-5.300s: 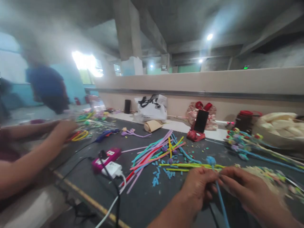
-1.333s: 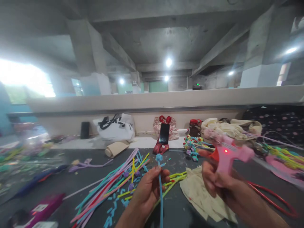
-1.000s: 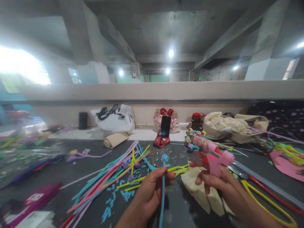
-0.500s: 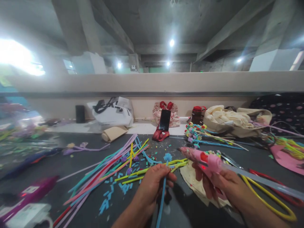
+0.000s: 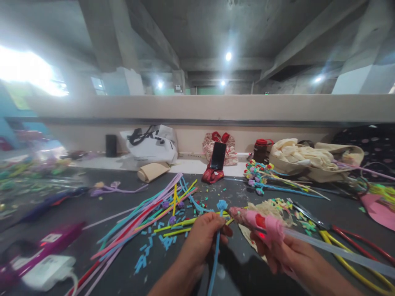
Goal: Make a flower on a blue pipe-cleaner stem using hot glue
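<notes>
Near the middle of the table, my left hand [image 5: 208, 234] pinches a blue pipe cleaner stem [image 5: 215, 259]. A small fluffy blue flower head [image 5: 221, 204] tops it, just above my fingertips. My right hand [image 5: 285, 250] is wrapped round a pink glue gun [image 5: 262, 224] with a lit red light and a clear glue stick [image 5: 333, 248] out of its back. The gun's nozzle points left, close to the stem just under the flower; whether it touches I cannot tell. Yellow-green stems [image 5: 182, 224] lie behind my left hand.
Bundled coloured stems [image 5: 132, 224] and cut blue bits [image 5: 142, 259] lie left. Scissors [image 5: 321, 224] with red and yellow handles lie right. Finished flower stems [image 5: 257, 174] stand back right of a propped phone [image 5: 218, 156]. A purple power strip [image 5: 52, 242] is at front left.
My right hand has lowered the glue gun and brought its nozzle close to the stem below the blue flower. My left hand keeps its pinch. The view has shifted slightly.
</notes>
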Available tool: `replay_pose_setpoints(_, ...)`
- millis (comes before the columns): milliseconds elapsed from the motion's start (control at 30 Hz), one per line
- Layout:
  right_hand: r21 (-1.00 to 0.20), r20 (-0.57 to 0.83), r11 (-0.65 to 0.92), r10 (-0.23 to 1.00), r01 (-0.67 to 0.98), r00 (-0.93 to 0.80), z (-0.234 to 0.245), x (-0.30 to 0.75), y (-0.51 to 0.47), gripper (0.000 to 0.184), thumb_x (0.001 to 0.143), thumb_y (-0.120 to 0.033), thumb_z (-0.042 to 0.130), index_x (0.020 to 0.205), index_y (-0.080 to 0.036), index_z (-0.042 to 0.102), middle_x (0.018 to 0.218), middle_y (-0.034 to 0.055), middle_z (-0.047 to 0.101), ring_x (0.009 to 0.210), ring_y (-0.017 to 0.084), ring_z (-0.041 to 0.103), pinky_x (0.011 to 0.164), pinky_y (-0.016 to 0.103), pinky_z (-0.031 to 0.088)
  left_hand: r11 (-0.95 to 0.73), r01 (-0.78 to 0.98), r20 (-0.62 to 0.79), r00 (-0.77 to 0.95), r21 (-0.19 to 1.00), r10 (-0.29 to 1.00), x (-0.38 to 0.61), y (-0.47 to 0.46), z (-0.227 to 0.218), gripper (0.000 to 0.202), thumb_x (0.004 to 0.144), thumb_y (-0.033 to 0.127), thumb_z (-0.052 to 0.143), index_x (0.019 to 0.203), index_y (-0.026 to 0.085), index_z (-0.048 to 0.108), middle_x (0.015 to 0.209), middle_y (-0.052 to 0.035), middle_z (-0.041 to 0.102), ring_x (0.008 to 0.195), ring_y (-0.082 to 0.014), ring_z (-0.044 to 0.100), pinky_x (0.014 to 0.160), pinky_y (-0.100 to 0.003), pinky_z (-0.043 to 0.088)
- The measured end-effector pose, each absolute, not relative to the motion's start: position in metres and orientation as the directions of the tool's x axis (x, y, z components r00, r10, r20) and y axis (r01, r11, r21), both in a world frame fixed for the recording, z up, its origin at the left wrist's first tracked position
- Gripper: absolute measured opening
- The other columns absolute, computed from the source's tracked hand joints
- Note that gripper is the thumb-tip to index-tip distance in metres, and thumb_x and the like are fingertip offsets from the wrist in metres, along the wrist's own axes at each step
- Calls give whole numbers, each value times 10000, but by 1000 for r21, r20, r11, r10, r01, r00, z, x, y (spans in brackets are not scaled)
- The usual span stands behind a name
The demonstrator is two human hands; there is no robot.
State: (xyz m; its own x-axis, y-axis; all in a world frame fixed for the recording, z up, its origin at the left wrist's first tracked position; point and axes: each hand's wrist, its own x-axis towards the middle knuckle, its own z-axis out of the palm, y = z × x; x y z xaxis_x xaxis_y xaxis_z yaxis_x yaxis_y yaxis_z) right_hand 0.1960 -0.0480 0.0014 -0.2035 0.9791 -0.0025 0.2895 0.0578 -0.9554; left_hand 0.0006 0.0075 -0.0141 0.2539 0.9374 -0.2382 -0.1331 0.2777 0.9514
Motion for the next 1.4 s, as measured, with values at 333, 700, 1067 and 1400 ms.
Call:
replay_pose_setpoints(333,-958,-81,-28,981,286,-175,-11,196,-44,559,686,-666,396,798,-171,633,541,8,487,494,138,422,467,228,353,279,-66,-258,230,958,939,2,4,-8,225,619,366,548,598,146,508,486,-4,579,338,-58,408,360,-169,219)
replay_pose_setpoints(700,-915,-104,5,963,402,-250,-8,194,-42,605,703,-702,302,715,-157,565,496,-29,395,455,100,324,418,204,227,277,-71,-255,220,958,941,4,0,-8,226,607,373,549,601,150,514,495,7,582,331,-52,391,363,-172,203)
replay_pose_setpoints(1067,-899,-99,-5,977,438,-191,-6,193,-44,581,703,-690,320,623,-163,552,457,-22,416,443,109,356,432,214,280,220,-31,-211,185,975,960,4,-6,0,187,668,319,495,603,143,503,468,9,554,344,-51,384,367,-168,203)
replay_pose_setpoints(1400,-868,-70,45,975,495,-212,-2,193,-44,593,699,-707,288,536,-171,481,487,-15,395,463,109,338,427,212,245,251,-8,-244,209,968,947,3,0,-4,188,660,326,484,600,148,497,458,21,544,322,-48,365,356,-176,195)
